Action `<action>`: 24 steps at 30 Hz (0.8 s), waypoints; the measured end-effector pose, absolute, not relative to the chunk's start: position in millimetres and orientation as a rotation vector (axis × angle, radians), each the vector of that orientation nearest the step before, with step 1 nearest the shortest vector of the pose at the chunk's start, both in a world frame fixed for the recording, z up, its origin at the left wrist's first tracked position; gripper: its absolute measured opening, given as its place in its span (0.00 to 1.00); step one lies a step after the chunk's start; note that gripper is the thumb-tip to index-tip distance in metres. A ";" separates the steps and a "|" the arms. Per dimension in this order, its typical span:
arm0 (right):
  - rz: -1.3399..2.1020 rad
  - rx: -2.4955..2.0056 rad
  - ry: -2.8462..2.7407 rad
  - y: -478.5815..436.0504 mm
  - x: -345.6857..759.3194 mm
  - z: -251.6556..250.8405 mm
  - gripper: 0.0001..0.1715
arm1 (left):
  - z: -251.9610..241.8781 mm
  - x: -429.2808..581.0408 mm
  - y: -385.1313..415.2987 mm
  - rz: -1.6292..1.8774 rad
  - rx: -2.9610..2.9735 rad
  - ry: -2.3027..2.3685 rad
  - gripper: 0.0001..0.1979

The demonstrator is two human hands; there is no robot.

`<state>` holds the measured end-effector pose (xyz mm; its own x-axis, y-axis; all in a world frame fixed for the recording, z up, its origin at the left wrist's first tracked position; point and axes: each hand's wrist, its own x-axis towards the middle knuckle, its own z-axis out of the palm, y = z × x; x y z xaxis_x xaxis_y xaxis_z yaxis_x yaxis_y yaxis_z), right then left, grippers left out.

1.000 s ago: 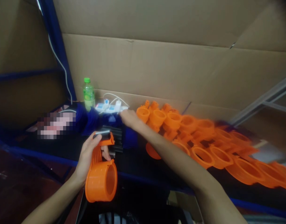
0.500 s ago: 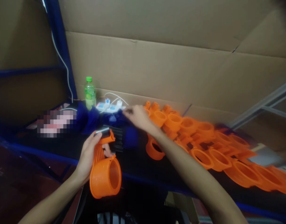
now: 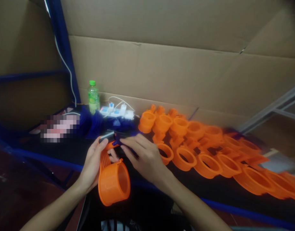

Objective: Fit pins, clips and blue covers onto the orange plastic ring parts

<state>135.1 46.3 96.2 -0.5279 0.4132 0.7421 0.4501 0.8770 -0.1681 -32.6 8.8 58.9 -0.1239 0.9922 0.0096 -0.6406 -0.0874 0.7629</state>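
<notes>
My left hand (image 3: 92, 163) is closed around the handle of an orange tape dispenser (image 3: 111, 189). Its wide round ring hangs below the hand, and a dark piece with a pale toothed edge (image 3: 107, 136) shows at its upper end under my thumb. Between the fingertips of my right hand (image 3: 145, 154) is a small dark blue plastic part (image 3: 117, 140). That part touches, or nearly touches, the dispenser's upper end; exact contact is hard to make out.
Rows of orange tape dispensers (image 3: 207, 165) fill the table's right side. Blue parts (image 3: 118, 123) lie behind my hands, near a white power strip (image 3: 128, 114) and a green-capped bottle (image 3: 93, 98). A cardboard wall (image 3: 162, 70) closes the back; a blurred-out item (image 3: 59, 128) sits left.
My right hand has come back from the blue parts, down and towards the left hand, with a small blue part in its fingers. The held dispenser has shifted slightly right.
</notes>
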 end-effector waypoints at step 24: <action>-0.288 -0.505 -2.114 34.0 135.7 82.9 0.18 | 56.6 -28.8 -1.0 1.503 0.778 0.763 0.11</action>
